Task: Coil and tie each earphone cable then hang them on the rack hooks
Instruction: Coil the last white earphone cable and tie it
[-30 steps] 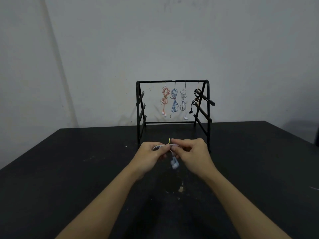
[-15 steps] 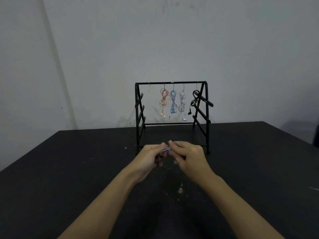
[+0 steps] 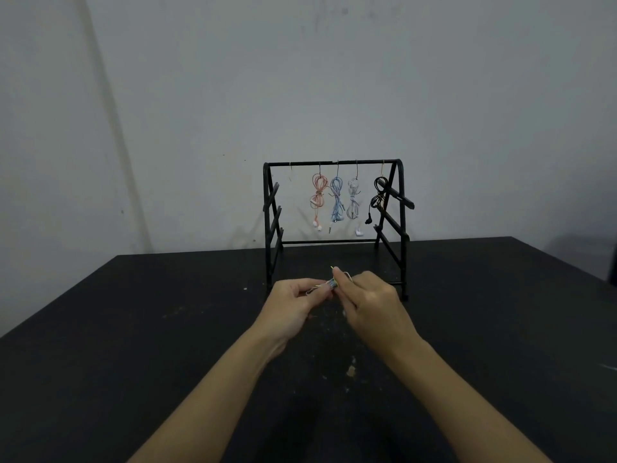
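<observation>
Head view: black wire rack [image 3: 335, 163] holding four coiled, tied earphone sets, pink [image 3: 318, 195], blue [image 3: 336, 198], white [image 3: 353, 202], black [image 3: 379, 195]. Left hand [image 3: 289, 307], right hand [image 3: 374, 304]: fingers clamped on thin pale cable bundle [image 3: 331, 284] above matte black table [image 3: 133, 329].

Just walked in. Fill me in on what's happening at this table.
A person is bundling earphones. The left hand and right hand pinch a coiled pale earphone cable above the black table, with a thin yellow tie poking up from the bundle. Behind them, the black rack already holds four tied sets: pink, blue, white and black. The leftmost hook hangs bare.
</observation>
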`<state>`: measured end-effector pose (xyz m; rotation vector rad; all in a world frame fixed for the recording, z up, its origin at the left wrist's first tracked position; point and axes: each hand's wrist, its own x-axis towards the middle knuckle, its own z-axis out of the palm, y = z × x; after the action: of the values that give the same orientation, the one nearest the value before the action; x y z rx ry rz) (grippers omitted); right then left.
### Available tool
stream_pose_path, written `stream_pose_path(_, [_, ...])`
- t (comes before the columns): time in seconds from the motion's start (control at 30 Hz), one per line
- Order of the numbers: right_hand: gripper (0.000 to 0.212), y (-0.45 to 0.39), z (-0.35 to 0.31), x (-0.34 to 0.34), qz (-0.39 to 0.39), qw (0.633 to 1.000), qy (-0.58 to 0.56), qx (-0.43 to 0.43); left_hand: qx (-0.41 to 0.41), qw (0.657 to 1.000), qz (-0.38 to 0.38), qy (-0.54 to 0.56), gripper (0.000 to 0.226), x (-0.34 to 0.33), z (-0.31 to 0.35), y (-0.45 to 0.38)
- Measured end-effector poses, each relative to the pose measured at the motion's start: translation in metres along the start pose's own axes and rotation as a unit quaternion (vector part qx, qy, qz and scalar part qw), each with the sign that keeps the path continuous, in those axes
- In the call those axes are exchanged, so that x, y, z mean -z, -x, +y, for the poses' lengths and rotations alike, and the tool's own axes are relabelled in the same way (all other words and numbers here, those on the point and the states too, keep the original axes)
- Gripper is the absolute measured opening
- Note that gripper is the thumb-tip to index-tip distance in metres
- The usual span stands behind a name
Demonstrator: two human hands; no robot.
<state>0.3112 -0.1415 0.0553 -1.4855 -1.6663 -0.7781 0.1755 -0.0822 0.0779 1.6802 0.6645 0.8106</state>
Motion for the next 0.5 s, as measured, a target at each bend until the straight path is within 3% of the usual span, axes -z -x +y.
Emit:
stream_pose_path(0.2, [0.023, -0.002, -0.007, 0.001, -0.01, 0.999, 0.045, -0.019, -0.073, 0.997, 0.021, -0.032, 0.018, -0.005, 0.003, 0.008])
stream_pose_path(0.33, [0.022, -0.006, -0.011, -0.002, -0.01, 0.998, 0.034, -0.048, -0.096, 0.995, 0.038, 0.01, 0.024, -0.007, 0.001, 0.009])
stream_pose_path(0.4, [0.017, -0.007, -0.011, -0.003, -0.061, 0.997, -0.006, -0.054, -0.078, 0.994, 0.043, 0.058, 0.022, -0.006, 0.001, 0.008])
stream_pose_path(0.5, [0.017, -0.012, -0.007, 0.007, -0.205, 0.977, -0.042, -0.051, -0.069, 0.995, 0.025, 0.06, 0.022, 0.002, -0.002, 0.008])
